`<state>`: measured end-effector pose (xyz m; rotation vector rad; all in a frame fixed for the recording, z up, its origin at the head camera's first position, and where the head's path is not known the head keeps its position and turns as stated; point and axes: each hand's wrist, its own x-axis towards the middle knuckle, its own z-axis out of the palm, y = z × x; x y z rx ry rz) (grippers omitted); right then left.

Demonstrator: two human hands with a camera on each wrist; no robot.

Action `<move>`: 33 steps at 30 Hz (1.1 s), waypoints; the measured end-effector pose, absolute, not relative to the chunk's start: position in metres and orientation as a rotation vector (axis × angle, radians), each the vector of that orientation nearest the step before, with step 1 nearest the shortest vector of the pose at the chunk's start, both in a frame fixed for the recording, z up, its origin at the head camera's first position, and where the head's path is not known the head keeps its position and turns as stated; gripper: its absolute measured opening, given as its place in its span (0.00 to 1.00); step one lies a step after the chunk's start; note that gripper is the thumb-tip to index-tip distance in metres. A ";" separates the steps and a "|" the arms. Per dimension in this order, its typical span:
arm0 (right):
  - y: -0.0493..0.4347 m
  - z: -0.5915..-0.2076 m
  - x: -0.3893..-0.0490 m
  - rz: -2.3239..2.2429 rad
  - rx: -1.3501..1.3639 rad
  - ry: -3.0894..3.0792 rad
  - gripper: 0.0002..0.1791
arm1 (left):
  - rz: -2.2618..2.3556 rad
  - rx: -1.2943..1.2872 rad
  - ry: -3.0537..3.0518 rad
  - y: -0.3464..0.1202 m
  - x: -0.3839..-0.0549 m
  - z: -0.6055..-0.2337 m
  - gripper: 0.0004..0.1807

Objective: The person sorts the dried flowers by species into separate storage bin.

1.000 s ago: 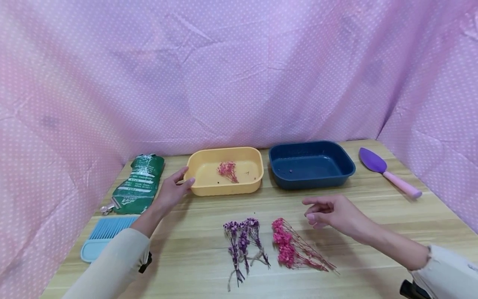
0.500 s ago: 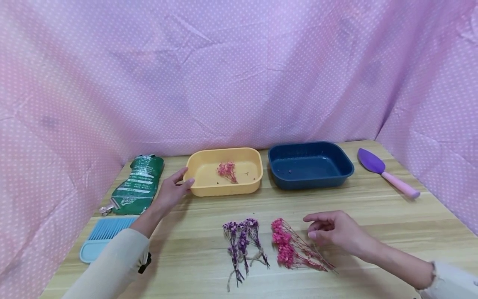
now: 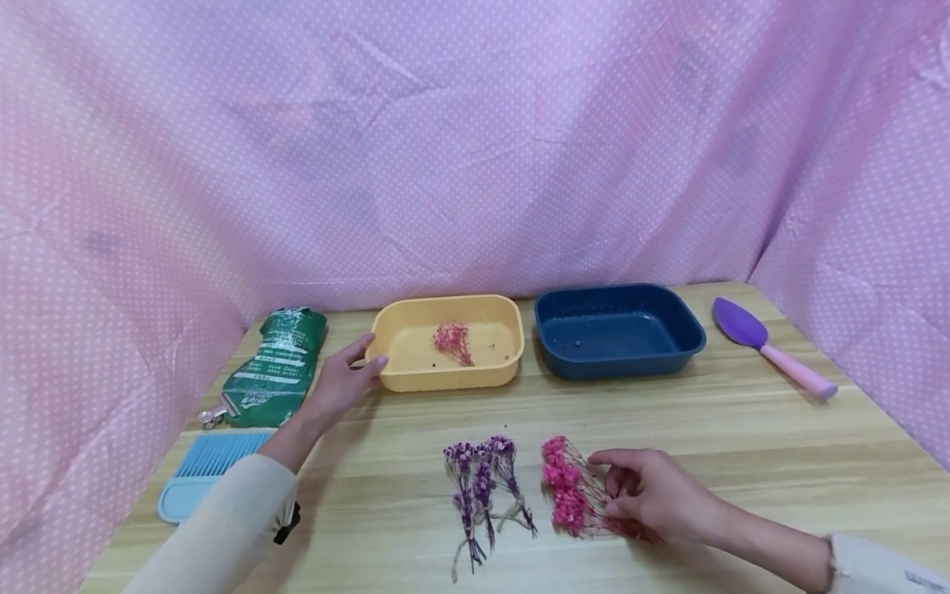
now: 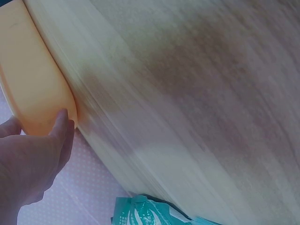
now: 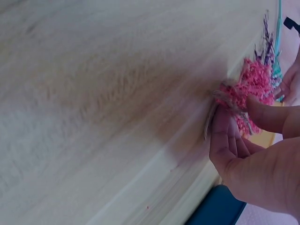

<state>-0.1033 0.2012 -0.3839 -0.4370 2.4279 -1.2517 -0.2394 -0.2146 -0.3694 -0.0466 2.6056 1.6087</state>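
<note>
At the left end of a yellow basin [image 3: 445, 381], my left hand [image 3: 343, 384] grips the wall with thumb and fingers spread about its corner. A small sprig of pink dried flowers [image 3: 453, 340] lies inside it. My right hand [image 3: 653, 495] is down over the stems of a bundle of pink dried flowers [image 3: 566, 487] on the table. Its thumb and fingers stand apart on either side of the stems and their twine [image 5: 229, 101], the index finger nearly straight. Purple dried flowers [image 3: 482, 487], tied with twine, lie left of the pink ones.
A dark blue basin [image 3: 619, 363] stands right of the yellow one, with a purple-bladed trowel [image 3: 742, 323] farther right. On the left are a green bag [image 3: 275, 371] with a metal clip and a light blue brush [image 3: 189, 495]. Pink dotted cloth [image 3: 475, 165] hangs behind the table.
My right hand has moved down and toward me, from above the table right of the pink flowers to their stems. The left hand stays at the yellow basin.
</note>
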 end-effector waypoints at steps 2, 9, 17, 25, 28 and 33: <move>0.200 -0.385 -0.102 -1.238 -0.437 2.439 0.27 | 1.607 -0.046 2.606 -0.215 -0.240 -0.369 0.36; 0.202 -0.381 -0.107 -1.262 -0.379 2.366 0.21 | 1.622 -0.047 2.597 -0.214 -0.240 -0.369 0.36; 0.210 -0.358 -0.114 -1.437 -0.224 2.236 0.22 | 1.614 -0.053 2.594 -0.212 -0.238 -0.367 0.35; 0.209 -0.353 -0.116 -1.698 -0.264 1.989 0.28 | 1.607 -0.052 2.595 -0.213 -0.239 -0.366 0.36; 0.206 -0.361 -0.116 -1.705 -0.230 1.943 0.28 | 1.588 -0.058 2.608 -0.213 -0.239 -0.366 0.36; 0.197 -0.376 -0.113 -1.521 -0.112 2.120 0.23 | 1.582 -0.057 2.612 -0.213 -0.241 -0.367 0.36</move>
